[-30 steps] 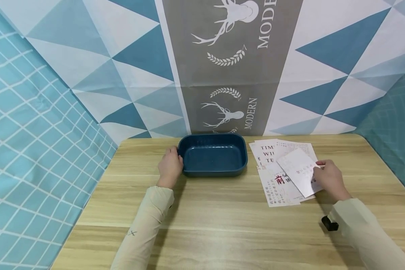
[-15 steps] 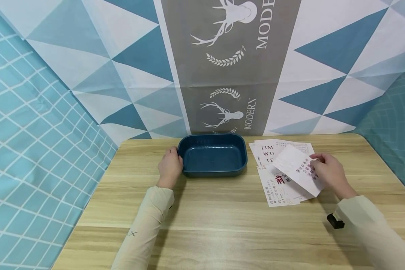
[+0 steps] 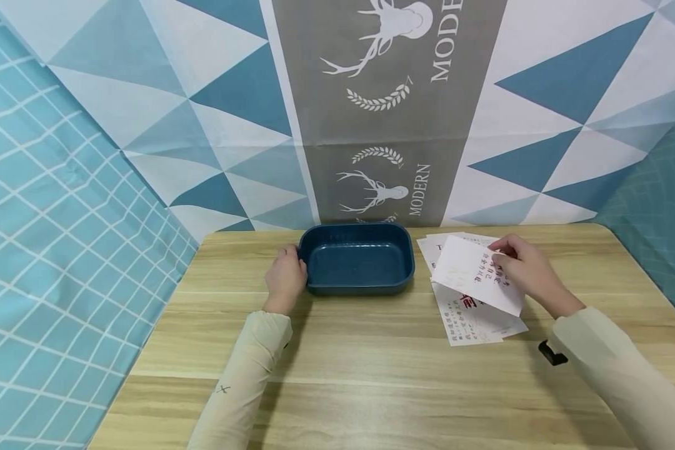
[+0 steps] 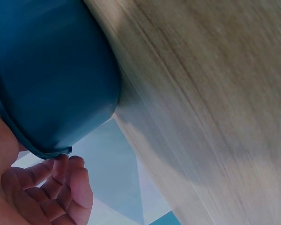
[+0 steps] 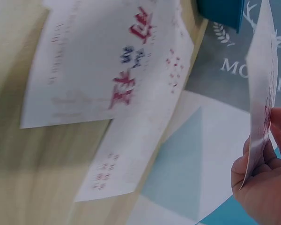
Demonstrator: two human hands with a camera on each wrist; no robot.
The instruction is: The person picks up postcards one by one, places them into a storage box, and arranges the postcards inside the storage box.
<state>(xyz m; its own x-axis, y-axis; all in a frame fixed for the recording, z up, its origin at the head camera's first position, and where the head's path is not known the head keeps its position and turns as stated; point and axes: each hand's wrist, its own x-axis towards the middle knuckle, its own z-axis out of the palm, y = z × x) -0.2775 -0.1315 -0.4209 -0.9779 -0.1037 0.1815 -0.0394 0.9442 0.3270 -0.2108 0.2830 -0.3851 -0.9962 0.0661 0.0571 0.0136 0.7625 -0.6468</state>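
At the table's back, my left hand [image 3: 285, 282] grips the left end of a dark blue rectangular plastic tub [image 3: 360, 290]. The left wrist view has its fingers [image 4: 61, 171] curled at the tub's rim [image 4: 47, 153]. Over on the right, my right hand [image 3: 531, 275] pinches a white card [image 3: 462, 265] with dark red writing by its right edge. This card is tilted above several overlapping printed cards [image 3: 458, 325] and covers part of them. Seen from the right wrist, the card [image 5: 261, 79] stands nearly edge-on between thumb and fingers, apart from the cards below.
Both hands work over a light wood-grain table [image 3: 365, 375]. A patterned wall covering [image 3: 371, 134] rises directly behind the tub. Blue checked cloth [image 3: 73, 237] hangs along the left side, with teal cloth [image 3: 660, 206] at the right.
My right hand has lifted the white card off the other cards and moved it left and toward the back, its writing turning into view. My left hand stays at the tub.
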